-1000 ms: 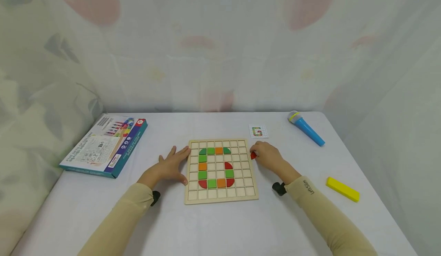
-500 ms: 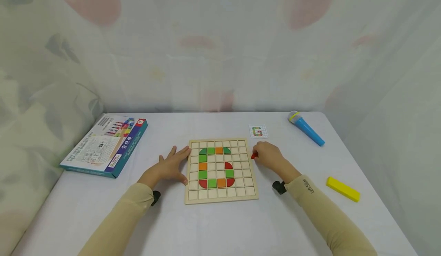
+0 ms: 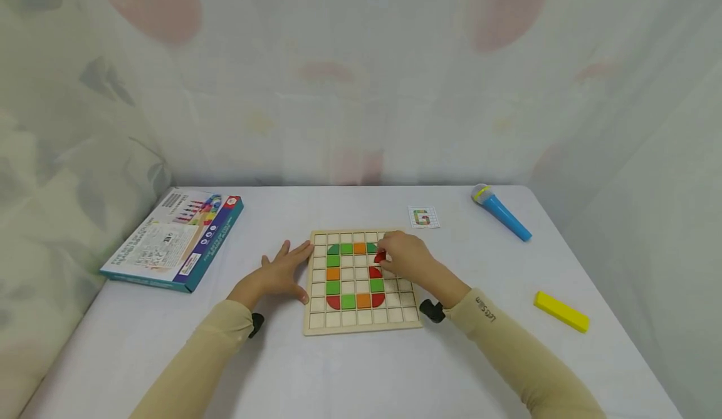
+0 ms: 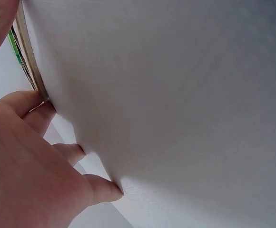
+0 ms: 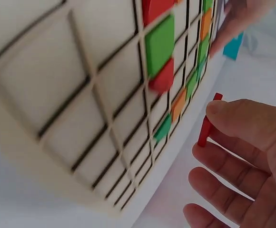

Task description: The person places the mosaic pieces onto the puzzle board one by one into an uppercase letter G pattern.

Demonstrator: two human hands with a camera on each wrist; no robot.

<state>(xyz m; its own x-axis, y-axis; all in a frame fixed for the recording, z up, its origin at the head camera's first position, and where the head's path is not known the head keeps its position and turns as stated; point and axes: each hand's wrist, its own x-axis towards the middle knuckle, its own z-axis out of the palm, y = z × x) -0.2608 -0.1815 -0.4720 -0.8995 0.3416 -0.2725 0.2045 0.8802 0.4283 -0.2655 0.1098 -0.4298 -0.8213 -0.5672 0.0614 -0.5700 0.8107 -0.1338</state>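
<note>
A square wooden grid board (image 3: 363, 330) lies on the white table. Green, orange and red tiles sit in its cells, some square and some with a rounded corner. My left hand (image 3: 277, 275) rests at the board's left edge with fingers spread; in the left wrist view, fingertips of that hand (image 4: 28, 161) touch the wooden side. Over the board's upper right part, my right hand (image 3: 410, 259) pinches a red tile (image 5: 205, 127) between thumb and finger, above a seated red tile (image 3: 375, 273). In the right wrist view the held tile is seen edge-on, apart from the board.
Behind the board lies a small card (image 3: 423, 217) with a coloured G-like pattern on a grid. A blue toy microphone (image 3: 504, 214) is at the back right, a yellow bar (image 3: 561, 312) at the right. A flat printed box (image 3: 163, 243) lies at the left.
My right hand has moved left with the red tile, from beside the board's right edge to over the grid. The left hand has stayed at the board's left edge.
</note>
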